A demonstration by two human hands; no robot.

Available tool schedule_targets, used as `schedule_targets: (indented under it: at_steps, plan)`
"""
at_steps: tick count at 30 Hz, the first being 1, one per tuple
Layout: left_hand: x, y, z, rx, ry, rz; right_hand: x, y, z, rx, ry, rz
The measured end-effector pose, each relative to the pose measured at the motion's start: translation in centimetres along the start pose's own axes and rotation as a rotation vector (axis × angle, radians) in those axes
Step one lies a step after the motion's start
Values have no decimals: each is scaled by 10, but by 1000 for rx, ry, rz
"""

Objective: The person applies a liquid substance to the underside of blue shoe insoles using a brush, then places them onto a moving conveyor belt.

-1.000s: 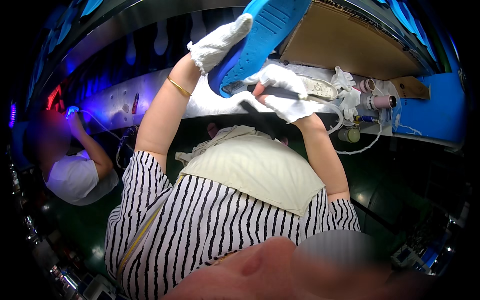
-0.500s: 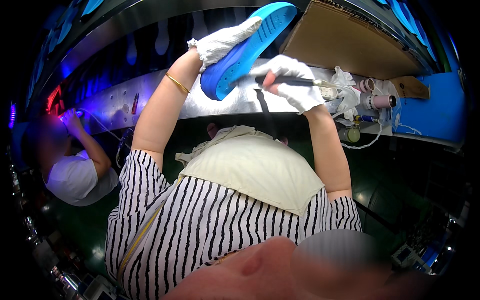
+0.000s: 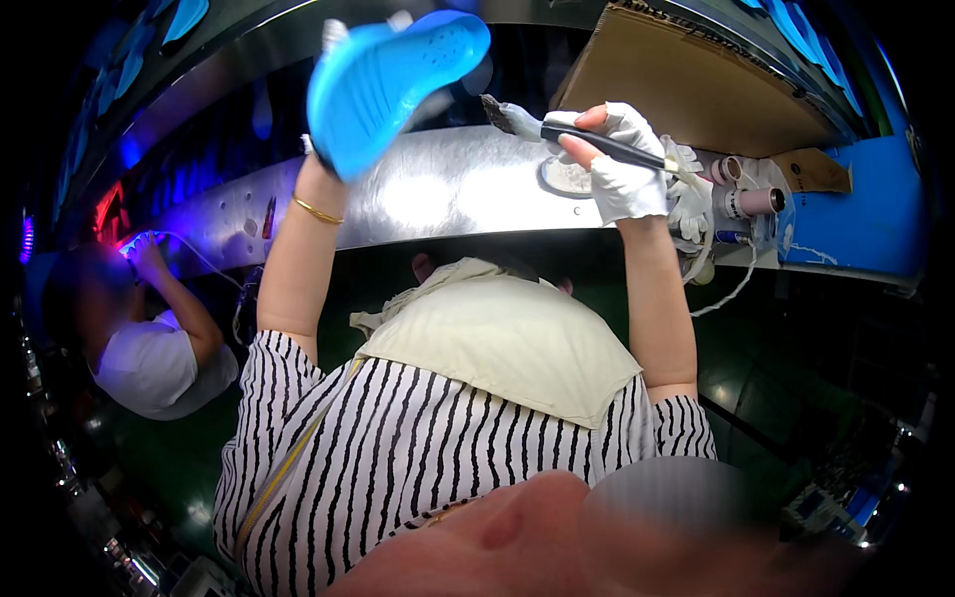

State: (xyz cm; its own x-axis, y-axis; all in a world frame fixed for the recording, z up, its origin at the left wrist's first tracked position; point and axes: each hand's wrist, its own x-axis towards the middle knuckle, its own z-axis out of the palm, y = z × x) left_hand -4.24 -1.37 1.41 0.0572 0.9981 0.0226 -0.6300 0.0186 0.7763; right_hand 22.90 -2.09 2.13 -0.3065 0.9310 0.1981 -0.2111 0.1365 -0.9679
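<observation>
A bright blue shoe sole (image 3: 373, 95) with grooves and small holes is up above the metal bench at the left. Behind it my gloved left hand (image 3: 335, 36) grips the sole; only bits of white glove and the wrist show. In my right hand (image 3: 627, 149), gloved in white with bare fingertips, is a brush (image 3: 597, 144). The brush has a black handle, dark bristles pointing left toward the sole, and a pale tube at its rear end. Brush and sole are apart. Below the brush, a pale shallow oval dish (image 3: 567, 177) sits on the bench.
A brown cardboard box (image 3: 711, 80) stands behind my right hand. To its right are white gloves (image 3: 686, 204), pink cylinders (image 3: 761, 201), a white tube and a blue panel (image 3: 875, 214). Dark conveyor with soles runs behind the metal bench (image 3: 438, 199). Another person (image 3: 159, 348) works at the left.
The sole has moved left and turned, its light blue face now toward me. My right hand has drawn the brush away from the sole, with the bristles now showing clearly.
</observation>
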Motion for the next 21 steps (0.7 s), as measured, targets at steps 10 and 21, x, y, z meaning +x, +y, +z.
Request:
schedule_targets:
  at_steps: [10,21]
  plan:
    - [-41,-96,33,-494,-81,-329,9,20,14,-302,239,-351]
    - [-21,-94,52,-249,72,-165,-9,28,30,-336,-85,-413]
